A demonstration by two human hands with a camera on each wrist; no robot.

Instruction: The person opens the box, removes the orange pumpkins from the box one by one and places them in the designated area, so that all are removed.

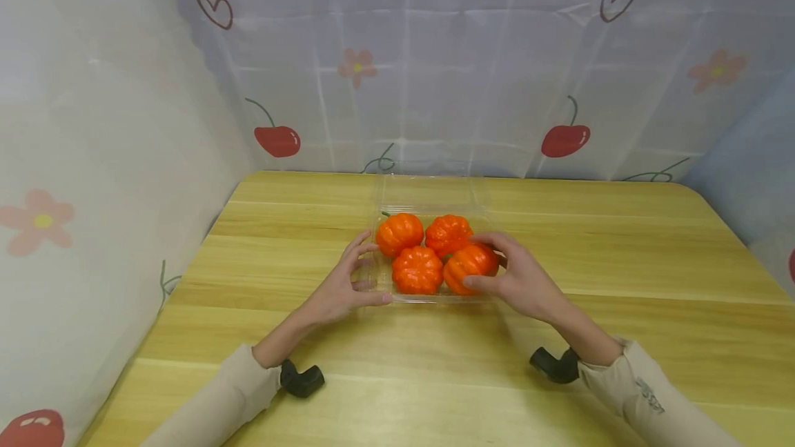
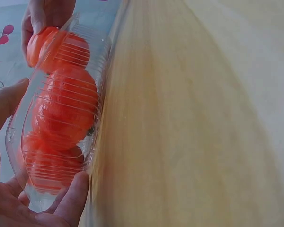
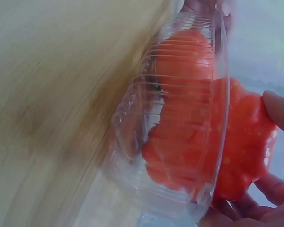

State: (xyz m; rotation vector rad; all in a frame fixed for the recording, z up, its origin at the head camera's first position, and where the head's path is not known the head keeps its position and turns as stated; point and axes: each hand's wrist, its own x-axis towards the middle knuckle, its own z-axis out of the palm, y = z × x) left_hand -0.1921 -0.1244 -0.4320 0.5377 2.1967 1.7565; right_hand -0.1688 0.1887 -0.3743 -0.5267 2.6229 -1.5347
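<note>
Several small orange pumpkins [image 1: 417, 270] sit in a clear plastic box [image 1: 406, 299], its see-through lid [image 1: 435, 192] hinged back behind it. My right hand [image 1: 522, 281] grips the pumpkin [image 1: 464, 267] at the box's front right, thumb on the near side and fingers round the far side. In the right wrist view this pumpkin [image 3: 244, 142] rises above the box rim. My left hand [image 1: 338, 288] holds the box's left front corner, its thumb along the front rim and its fingers by the left wall. Through the ribbed wall, pumpkins [image 2: 66, 106] show in the left wrist view.
The box stands on a light wooden table [image 1: 397, 378], near its back edge. A curtain [image 1: 422, 102] printed with cherries, flowers and hearts hangs behind the table and along both sides. Black mounts [image 1: 302, 379] are fixed at both wrists.
</note>
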